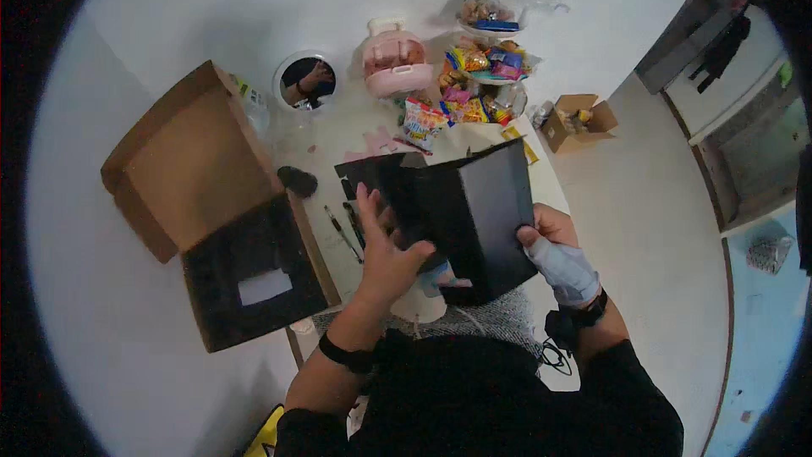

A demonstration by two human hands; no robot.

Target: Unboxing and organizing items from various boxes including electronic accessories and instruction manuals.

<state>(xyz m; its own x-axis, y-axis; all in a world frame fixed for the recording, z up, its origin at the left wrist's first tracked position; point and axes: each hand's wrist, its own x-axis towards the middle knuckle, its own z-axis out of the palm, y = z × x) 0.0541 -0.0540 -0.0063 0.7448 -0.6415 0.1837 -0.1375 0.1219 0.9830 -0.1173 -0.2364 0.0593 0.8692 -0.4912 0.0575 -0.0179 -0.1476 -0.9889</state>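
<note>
A black cardboard box point(444, 203), partly unfolded with its flaps spread, is held up over the table in front of me. My left hand point(390, 254) is against its left part, fingers stretched upward and thumb apart, with the palm side hidden. At the right edge, my right hand point(558, 254) pinches the smooth grey-black panel point(498, 203) between thumb and fingers. A white wrapping covers much of that hand. Left of the box, pens point(342, 233) and a dark rounded object point(297, 182) lie on the white table point(304, 146).
An open brown carton point(196, 158) with a black insert point(219, 295) stands at the left. Toward the wall are a round mirror point(307, 81), a pink case point(396, 63) and a tiered stand of snack packets point(488, 63). A small cardboard box point(577, 122) sits beyond the table's right edge.
</note>
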